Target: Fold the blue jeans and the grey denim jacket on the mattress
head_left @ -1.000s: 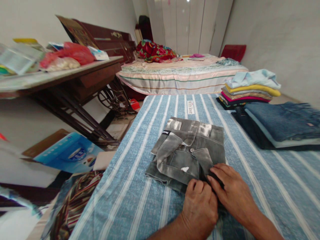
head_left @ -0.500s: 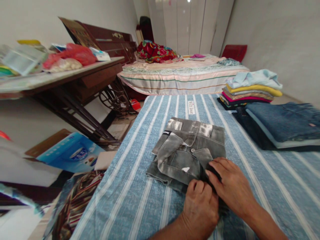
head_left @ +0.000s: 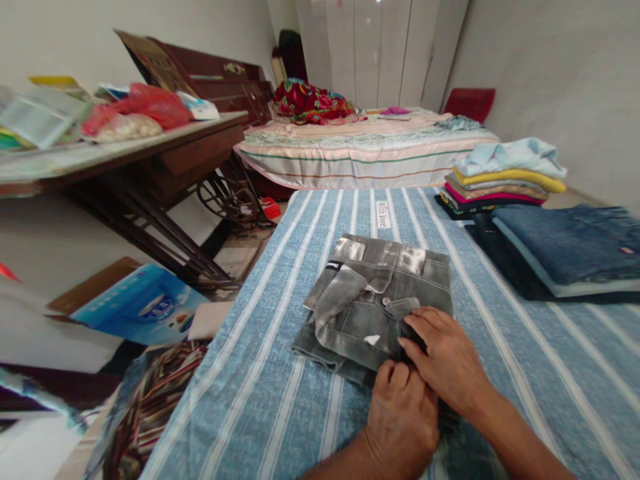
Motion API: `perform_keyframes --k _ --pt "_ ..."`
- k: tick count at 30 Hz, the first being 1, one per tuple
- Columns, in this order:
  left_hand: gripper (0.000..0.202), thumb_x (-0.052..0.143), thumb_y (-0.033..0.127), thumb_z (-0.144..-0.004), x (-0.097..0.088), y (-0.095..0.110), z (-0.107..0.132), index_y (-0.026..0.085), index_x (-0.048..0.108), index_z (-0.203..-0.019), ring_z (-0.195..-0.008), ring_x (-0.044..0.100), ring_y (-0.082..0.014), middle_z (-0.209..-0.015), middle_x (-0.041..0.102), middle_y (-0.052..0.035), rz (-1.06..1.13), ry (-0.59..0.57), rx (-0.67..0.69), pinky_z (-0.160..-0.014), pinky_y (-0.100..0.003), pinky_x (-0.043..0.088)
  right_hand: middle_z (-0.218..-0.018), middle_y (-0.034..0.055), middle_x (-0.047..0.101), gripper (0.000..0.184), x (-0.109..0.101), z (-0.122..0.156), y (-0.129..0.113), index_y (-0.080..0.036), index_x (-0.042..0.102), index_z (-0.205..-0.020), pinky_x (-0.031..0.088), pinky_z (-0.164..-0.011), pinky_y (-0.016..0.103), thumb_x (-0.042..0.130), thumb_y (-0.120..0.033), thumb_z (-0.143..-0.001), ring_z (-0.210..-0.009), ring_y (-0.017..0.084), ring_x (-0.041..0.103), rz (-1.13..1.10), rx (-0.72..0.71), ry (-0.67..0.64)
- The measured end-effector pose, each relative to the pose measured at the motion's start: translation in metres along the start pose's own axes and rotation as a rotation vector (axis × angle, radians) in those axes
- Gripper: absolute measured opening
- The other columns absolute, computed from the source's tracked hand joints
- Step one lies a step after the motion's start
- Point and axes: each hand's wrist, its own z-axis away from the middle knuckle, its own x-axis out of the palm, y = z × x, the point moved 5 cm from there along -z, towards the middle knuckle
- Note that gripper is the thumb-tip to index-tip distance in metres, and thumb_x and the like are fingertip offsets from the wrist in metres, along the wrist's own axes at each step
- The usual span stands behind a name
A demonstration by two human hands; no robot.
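A folded grey denim jacket (head_left: pixel 370 317) lies on the blue striped bedspread (head_left: pixel 260 320), with its collar, a metal button and a small black label showing on top. My left hand (head_left: pixel 403 410) is closed in a fist on the jacket's near edge, thumb side toward the right hand. Just beyond it and to the right, my right hand (head_left: pixel 445 357) has its fingers curled over the fabric by the collar point. Both hands partly hide the near right corner.
Folded blue jeans (head_left: pixel 575 247) lie at the right, near a stack of folded clothes (head_left: pixel 505 180). A sewing machine table (head_left: pixel 200 137) with bags on it stands to the left, a blue box (head_left: pixel 150 303) below. Another bed (head_left: pixel 370 157) stands beyond.
My right hand has shifted slightly left and toward the collar, its fingers covering more of the collar point. The left hand stays almost in place.
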Motion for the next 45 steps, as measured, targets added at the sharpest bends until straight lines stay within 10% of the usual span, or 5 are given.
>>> perform_keyframes --k 29,37,45 --pt "0.02 0.044 0.02 -0.089 -0.031 -0.028 -0.029 0.017 0.056 -0.074 -0.074 0.051 -0.0152 -0.078 0.059 -0.003 0.263 -0.308 0.032 -0.07 -0.029 0.045 -0.106 0.012 0.064 0.02 0.006 0.001 0.005 -0.015 0.067 -0.098 0.047 -0.087 0.041 0.054 -0.022 -0.084 -0.098 0.026 0.057 -0.055 -0.008 -0.043" --pt "0.016 0.042 0.011 -0.086 -0.029 -0.085 -0.066 0.018 0.057 -0.086 -0.086 0.053 -0.0188 -0.088 0.057 -0.0046 -0.071 -0.492 -0.225 -0.074 -0.029 0.046 -0.105 0.0099 0.064 0.02 0.006 -0.001 0.006 -0.017 0.067 -0.098 0.046 -0.087 0.039 0.052 -0.021 -0.084 -0.096 0.024 0.057 -0.036 -0.005 -0.106" --pt "0.022 0.039 0.01 -0.088 -0.004 -0.088 -0.074 0.015 0.058 -0.097 -0.09 0.058 -0.0248 -0.095 0.057 -0.0093 -0.287 -0.599 -0.282 -0.066 -0.034 0.051 -0.1 0.0083 0.065 0.018 0.004 -0.004 0.007 -0.019 0.067 -0.094 0.046 -0.084 0.038 0.052 -0.024 -0.085 -0.092 0.023 0.058 -0.052 -0.021 -0.169"
